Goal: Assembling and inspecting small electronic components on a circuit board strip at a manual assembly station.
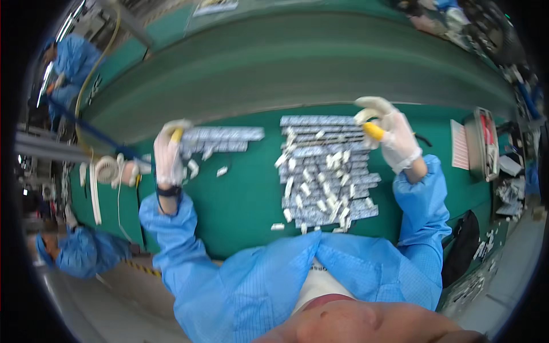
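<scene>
My left hand [169, 153], in a white glove with a yellow finger cover, is closed on the left end of a small stack of grey patterned strips [229, 135]. My right hand [392, 132], gloved likewise, is raised at the right end of the far strips of a larger group [321, 121]. Its fingers are curved and apart, with nothing visible between them. Many small white pieces [327, 188] lie scattered over this larger group, which is laid out side by side. One loose white piece [222, 171] rests near the smaller stack.
Everything lies on a green work mat [240, 200]. A white roll-like device [107, 170] stands at the left; a grey bin with red contents [486, 143] is at the right. A black cloth-like item [462, 243] lies near my right elbow. Two people in blue [80, 251] are at the left.
</scene>
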Tool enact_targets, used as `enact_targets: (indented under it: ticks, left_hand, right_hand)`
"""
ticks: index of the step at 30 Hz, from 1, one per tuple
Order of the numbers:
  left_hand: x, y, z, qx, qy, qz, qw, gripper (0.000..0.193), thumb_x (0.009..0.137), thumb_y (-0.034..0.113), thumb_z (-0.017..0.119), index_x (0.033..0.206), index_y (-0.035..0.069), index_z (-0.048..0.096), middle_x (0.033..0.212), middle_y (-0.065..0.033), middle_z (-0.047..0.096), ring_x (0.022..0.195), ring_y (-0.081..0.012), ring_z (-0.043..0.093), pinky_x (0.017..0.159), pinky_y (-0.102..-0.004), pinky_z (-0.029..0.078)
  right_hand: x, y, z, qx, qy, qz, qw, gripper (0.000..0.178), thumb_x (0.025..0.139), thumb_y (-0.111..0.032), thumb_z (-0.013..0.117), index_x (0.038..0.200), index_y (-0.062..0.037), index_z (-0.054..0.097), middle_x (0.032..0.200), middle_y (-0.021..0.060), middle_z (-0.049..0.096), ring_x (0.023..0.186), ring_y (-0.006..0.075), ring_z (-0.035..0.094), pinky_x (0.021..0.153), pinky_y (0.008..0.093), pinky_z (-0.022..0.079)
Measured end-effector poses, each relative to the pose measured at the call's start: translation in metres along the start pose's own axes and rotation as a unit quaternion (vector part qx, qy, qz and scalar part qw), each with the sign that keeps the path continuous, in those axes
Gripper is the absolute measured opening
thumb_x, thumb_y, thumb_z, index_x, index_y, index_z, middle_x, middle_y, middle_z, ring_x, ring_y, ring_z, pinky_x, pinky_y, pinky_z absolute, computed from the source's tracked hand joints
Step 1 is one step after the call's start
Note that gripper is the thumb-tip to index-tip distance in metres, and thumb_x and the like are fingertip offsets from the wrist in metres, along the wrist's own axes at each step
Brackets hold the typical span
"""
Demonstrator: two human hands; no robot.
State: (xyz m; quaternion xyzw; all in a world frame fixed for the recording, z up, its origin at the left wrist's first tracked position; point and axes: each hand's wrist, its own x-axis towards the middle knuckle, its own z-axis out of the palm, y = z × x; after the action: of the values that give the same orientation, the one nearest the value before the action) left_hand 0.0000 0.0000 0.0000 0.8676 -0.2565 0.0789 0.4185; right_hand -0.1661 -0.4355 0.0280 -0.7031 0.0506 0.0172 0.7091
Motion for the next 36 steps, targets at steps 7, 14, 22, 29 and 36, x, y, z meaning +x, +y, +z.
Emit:
enact_targets:
  ticks: [7,14,22,29,36]
  left_hand:
    - [-0.011,-0.034,0.002,0.232,0.014,-0.076,0.970,0.025,0.083,0.013,0.064,0.107,0.011,0.068,0.102,-0.0118,0.068,0.100,-0.0287,0.061,0.088,-0.0370,0.046]
    - [-0.006,0.062,0.025,-0.143,-0.022,-0.072,0.987,0.035,0.093,0.020,0.059,0.121,-0.002,0.056,0.102,-0.0126,0.066,0.096,-0.0195,0.063,0.088,-0.0320,0.048]
    - [-0.019,0.137,0.071,-0.634,-0.225,-0.191,0.715,0.073,0.096,0.055,0.037,0.133,-0.007,0.039,0.089,-0.0183,0.068,0.091,-0.0276,0.065,0.083,-0.0285,0.050]
    - [-0.026,0.123,0.075,-0.465,-0.198,-0.142,0.851,0.050,0.092,0.034,0.061,0.123,-0.004,0.053,0.096,-0.0083,0.069,0.062,-0.0030,0.047,0.056,-0.0173,0.038]
    - [-0.031,0.122,0.074,-0.407,-0.161,-0.086,0.895,0.062,0.074,0.018,0.080,0.126,-0.004,0.052,0.111,-0.0115,0.064,0.101,-0.0145,0.060,0.089,-0.0275,0.046]
  right_hand:
    - [0.031,0.033,-0.012,-0.576,0.071,-0.168,0.797,0.023,0.079,-0.020,0.070,0.100,-0.0111,0.067,0.112,0.0085,0.061,0.097,0.0256,0.060,0.082,0.0364,0.050]
    - [0.040,0.047,-0.014,-0.431,0.162,-0.266,0.847,0.018,0.068,-0.003,0.070,0.085,-0.0046,0.064,0.093,0.0100,0.066,0.087,0.0291,0.064,0.079,0.0353,0.052]
    - [-0.023,-0.017,0.040,-0.439,0.073,-0.384,0.809,0.028,0.073,-0.014,0.074,0.099,-0.0077,0.066,0.106,0.0110,0.063,0.098,0.0289,0.063,0.081,0.0343,0.053]
    - [-0.016,-0.013,0.034,-0.279,0.043,-0.265,0.922,0.039,0.077,-0.017,0.074,0.112,-0.0018,0.061,0.100,0.0129,0.065,0.083,0.0179,0.066,0.075,0.0269,0.052]
    - [-0.028,-0.033,0.032,-0.013,0.027,0.007,1.000,0.031,0.081,-0.017,0.068,0.106,0.0004,0.062,0.072,0.0064,0.061,0.047,0.0083,0.053,0.045,0.0192,0.041]
